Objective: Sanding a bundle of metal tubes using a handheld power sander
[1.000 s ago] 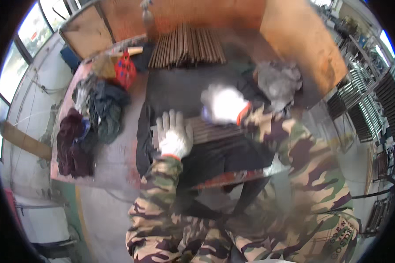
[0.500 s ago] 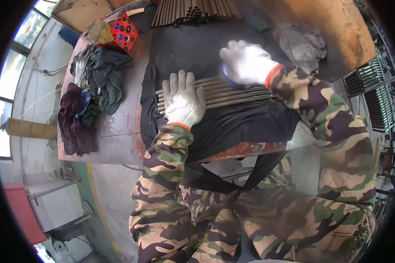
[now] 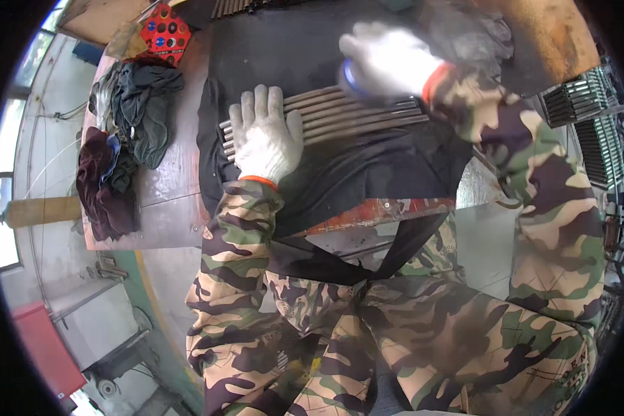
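Observation:
Several thin metal rods (image 3: 367,118) lie side by side on a black cloth (image 3: 353,173) spread over the workbench. My left hand (image 3: 265,135), in a white knit glove, lies flat with fingers spread on the rods' left end. My right hand (image 3: 388,61), also gloved and blurred by motion, is over the rods' right part and grips a small blue-edged object; what it is I cannot tell. Both sleeves are camouflage.
A heap of dark rags (image 3: 128,118) and a maroon cloth (image 3: 100,180) lie on the bench's left side. A red box with round holes (image 3: 165,33) stands at the back left. More rods (image 3: 239,7) are stacked at the far edge. Grey gloves (image 3: 475,38) lie back right.
The view has dropped closer to the bench. My left hand stays flat on the rods' left end while my right hand has slid along the rods toward their right part.

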### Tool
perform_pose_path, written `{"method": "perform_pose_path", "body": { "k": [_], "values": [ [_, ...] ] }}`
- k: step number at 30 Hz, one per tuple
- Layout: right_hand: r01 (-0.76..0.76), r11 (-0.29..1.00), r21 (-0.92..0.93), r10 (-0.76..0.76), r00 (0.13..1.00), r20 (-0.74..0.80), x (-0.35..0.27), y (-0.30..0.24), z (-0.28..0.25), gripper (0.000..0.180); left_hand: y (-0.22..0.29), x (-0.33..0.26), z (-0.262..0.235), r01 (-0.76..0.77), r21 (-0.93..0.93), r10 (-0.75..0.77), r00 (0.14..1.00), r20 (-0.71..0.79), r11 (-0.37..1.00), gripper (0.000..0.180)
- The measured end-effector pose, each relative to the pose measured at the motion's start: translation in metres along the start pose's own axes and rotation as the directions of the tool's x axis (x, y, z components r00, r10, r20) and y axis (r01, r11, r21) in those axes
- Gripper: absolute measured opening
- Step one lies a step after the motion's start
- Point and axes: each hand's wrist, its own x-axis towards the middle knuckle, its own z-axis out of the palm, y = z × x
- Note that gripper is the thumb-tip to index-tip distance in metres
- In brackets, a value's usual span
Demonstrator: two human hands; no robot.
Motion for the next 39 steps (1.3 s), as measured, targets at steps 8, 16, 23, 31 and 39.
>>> {"method": "perform_pose_path", "body": {
  "k": [8, 16, 23, 31, 39],
  "values": [
    [0.097, 0.994, 0.057, -0.103, 0.987, 0.122, -0.027, -0.011, -0.011, 0.03, -0.002, 0.002, 0.01, -0.047, 0.028, 0.049, 0.995, -0.083, 0.999, 0.052],
    [0.117, 0.993, 0.0, -0.117, 0.993, -0.024, -0.041, 0.002, 0.001, 0.02, 0.003, 0.006, 0.022, -0.086, 0.044, 0.09, 0.991, -0.102, 0.995, 0.05],
    [0.045, 0.999, -0.018, -0.047, 0.989, -0.143, -0.006, 0.033, 0.026, 0.023, -0.013, 0.012, 0.022, -0.077, 0.085, 0.087, 0.988, -0.126, 0.993, 0.048],
    [0.016, 1.0, -0.025, -0.017, 1.0, -0.024, -0.026, 0.008, -0.008, 0.029, -0.017, 0.017, 0.023, -0.067, 0.093, 0.08, 0.986, -0.146, 0.993, 0.048],
    [0.152, 0.988, -0.04, -0.155, 0.985, -0.08, -0.045, -0.002, -0.001, 0.026, -0.026, 0.025, 0.017, -0.058, 0.074, 0.066, 0.991, -0.113, 0.996, 0.048]
  ]
}}
